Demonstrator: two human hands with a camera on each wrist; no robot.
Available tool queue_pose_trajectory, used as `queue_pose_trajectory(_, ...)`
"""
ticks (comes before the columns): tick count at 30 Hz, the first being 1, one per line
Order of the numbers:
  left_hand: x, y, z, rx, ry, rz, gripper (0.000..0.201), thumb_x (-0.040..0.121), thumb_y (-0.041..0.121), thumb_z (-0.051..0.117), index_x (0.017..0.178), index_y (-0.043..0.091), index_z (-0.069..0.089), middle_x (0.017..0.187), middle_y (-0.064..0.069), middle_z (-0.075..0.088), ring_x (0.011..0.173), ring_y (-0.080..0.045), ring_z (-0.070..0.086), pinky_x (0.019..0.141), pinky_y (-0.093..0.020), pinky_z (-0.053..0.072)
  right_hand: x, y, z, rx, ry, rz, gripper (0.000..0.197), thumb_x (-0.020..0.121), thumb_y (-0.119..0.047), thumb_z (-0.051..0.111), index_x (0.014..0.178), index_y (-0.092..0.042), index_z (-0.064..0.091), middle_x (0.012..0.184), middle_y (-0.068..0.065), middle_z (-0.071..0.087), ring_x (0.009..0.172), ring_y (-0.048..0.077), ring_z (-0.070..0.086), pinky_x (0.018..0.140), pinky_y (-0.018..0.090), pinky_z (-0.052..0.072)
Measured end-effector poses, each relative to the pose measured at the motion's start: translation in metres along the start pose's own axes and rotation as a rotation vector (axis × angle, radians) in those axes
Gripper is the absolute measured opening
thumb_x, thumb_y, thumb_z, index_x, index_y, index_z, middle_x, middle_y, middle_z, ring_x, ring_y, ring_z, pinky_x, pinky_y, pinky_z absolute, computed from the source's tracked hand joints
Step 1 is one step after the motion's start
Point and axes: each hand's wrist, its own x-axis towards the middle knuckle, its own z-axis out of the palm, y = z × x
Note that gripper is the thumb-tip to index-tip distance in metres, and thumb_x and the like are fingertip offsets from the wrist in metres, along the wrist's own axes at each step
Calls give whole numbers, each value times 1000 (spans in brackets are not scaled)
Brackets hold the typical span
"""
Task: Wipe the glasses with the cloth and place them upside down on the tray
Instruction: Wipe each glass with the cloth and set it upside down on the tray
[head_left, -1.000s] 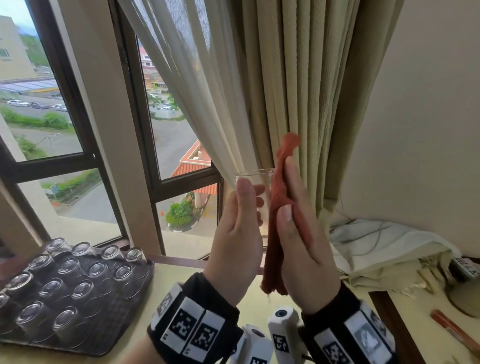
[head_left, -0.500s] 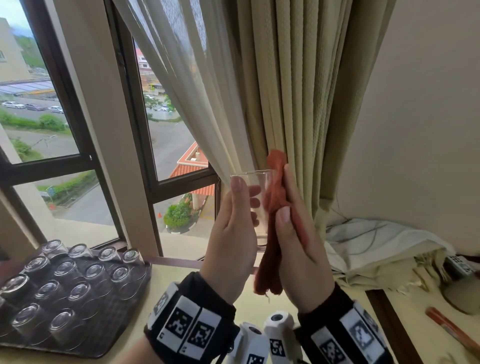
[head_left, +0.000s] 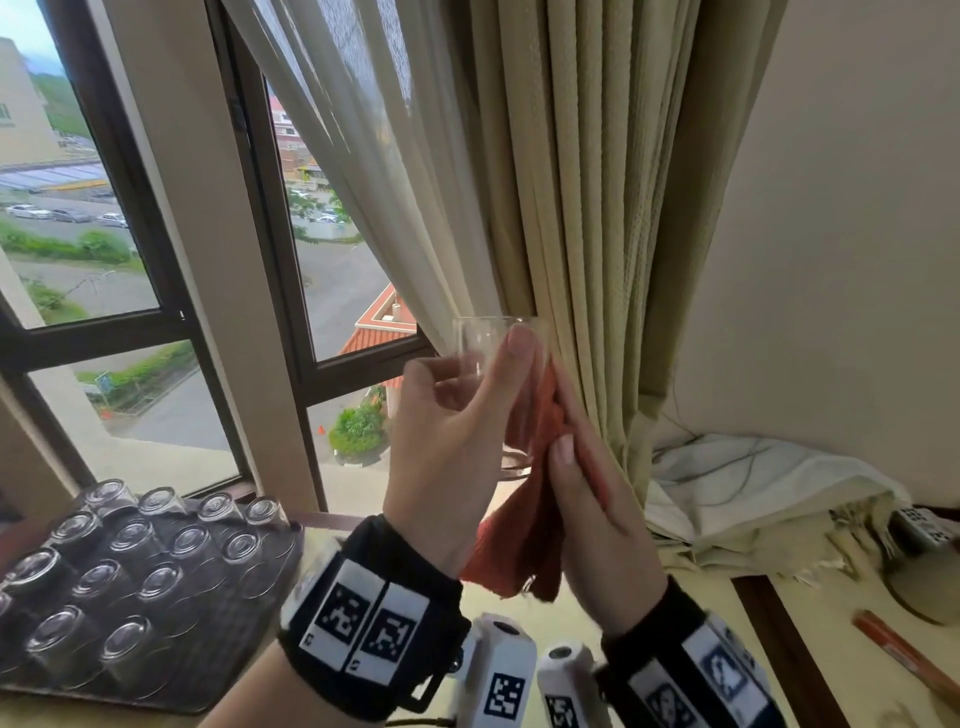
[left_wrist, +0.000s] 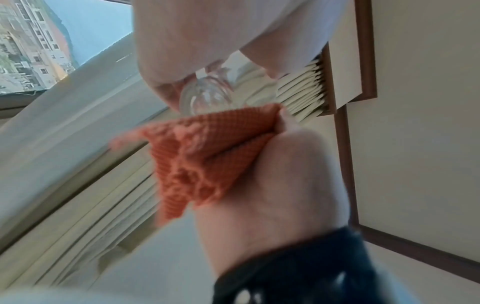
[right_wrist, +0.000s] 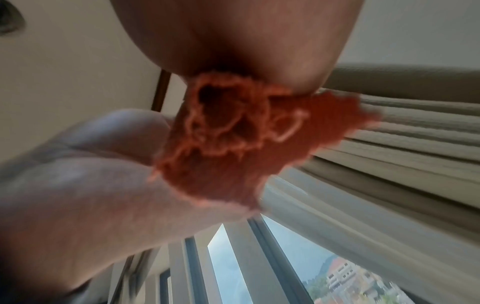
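Observation:
My left hand (head_left: 467, 364) holds a clear glass (head_left: 485, 340) upright in the air in front of the curtain, thumb across its near side and fingers behind it. My right hand (head_left: 569, 447) grips a bunched orange-red cloth (head_left: 524, 530) and presses it against the glass's right side, below the rim. From the left wrist, the glass (left_wrist: 207, 96) shows above the cloth (left_wrist: 205, 156). A dark tray (head_left: 260, 618) at the lower left carries several glasses (head_left: 130, 540) standing upside down.
Beige curtains (head_left: 597, 208) hang right behind the hands, with the window (head_left: 104, 234) to the left. A crumpled white sheet (head_left: 753, 483) lies on the table at the right, and an orange stick-like object (head_left: 904, 660) lies near the right edge.
The cloth has slid down from above the rim to the glass's lower side. My left thumb has shifted across the glass toward the right. Both hands moved slightly right.

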Motion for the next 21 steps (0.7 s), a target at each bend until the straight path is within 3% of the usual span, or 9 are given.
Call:
queue_pose_trajectory(3, -10, -4, 7, 6, -96, -4, 82, 78, 88, 61, 119, 18, 71, 115, -7, 76, 109, -12, 73, 102, -40, 56, 19, -12, -5, 26, 52, 6, 57, 110, -33, 39, 165, -30, 27, 167, -15, 37, 155, 4, 31, 130, 46, 23)
queue_pose_trajectory(5, -12, -8, 9, -1, -158, -13, 76, 93, 83, 41, 124, 22, 74, 119, -4, 76, 117, -12, 71, 108, -45, 53, 22, -19, -3, -40, 39, -88, 57, 111, -27, 38, 166, -25, 23, 172, -13, 28, 158, 6, 25, 131, 44, 22)
queue_pose_trajectory(7, -8, -11, 6, -19, -173, -42, 77, 98, 85, 32, 125, 27, 76, 125, -4, 77, 125, -25, 70, 110, -54, 51, 15, -21, 2, -156, -7, -203, 55, 113, -21, 38, 165, -18, 22, 175, -7, 19, 161, 11, 16, 131, 40, 19)
queue_pose_trajectory(11, 1, -7, -5, -51, -137, -93, 83, 92, 90, 36, 119, 24, 79, 123, -8, 78, 121, -31, 72, 110, -59, 51, -11, -1, 9, -309, -75, -260, 56, 111, -14, 42, 164, -10, 25, 176, -1, 14, 163, 21, 9, 132, 37, 13)
queue_pose_trajectory(13, 3, -4, -7, -19, -83, -75, 82, 87, 92, 38, 114, 27, 81, 117, -2, 77, 115, -25, 71, 110, -57, 52, -22, 11, 10, -262, -82, -209, 56, 112, -14, 42, 164, -14, 22, 177, -2, 11, 163, 18, 9, 130, 26, 13)
queue_pose_trajectory(15, 1, -5, -8, 10, -65, -39, 81, 85, 90, 36, 114, 28, 80, 107, 4, 72, 105, -19, 67, 110, -53, 52, -25, 12, 11, -173, -60, -131, 55, 113, -23, 41, 164, -24, 20, 175, -13, 17, 161, 11, 16, 127, 20, 17)
queue_pose_trajectory(17, -2, -6, -5, 35, -62, -2, 83, 83, 91, 35, 115, 27, 78, 101, 9, 71, 101, -13, 65, 107, -49, 53, -16, 6, 11, -57, -13, -27, 54, 112, -30, 38, 164, -29, 23, 167, -26, 31, 153, 9, 33, 126, 32, 26)
queue_pose_trajectory(19, -8, -7, 0, 56, -87, 34, 78, 89, 87, 33, 113, 27, 77, 98, 13, 74, 98, -6, 68, 100, -40, 54, -1, -3, 6, 15, 39, 21, 53, 112, -31, 36, 165, -27, 27, 162, -25, 40, 148, 10, 42, 127, 47, 30)
queue_pose_trajectory(21, -12, -10, 6, 43, -101, 32, 73, 94, 81, 33, 112, 27, 78, 101, 11, 77, 97, -6, 69, 98, -37, 52, 12, -12, 3, 9, 67, 15, 56, 110, -32, 37, 165, -29, 27, 165, -20, 40, 153, 3, 35, 130, 44, 27)
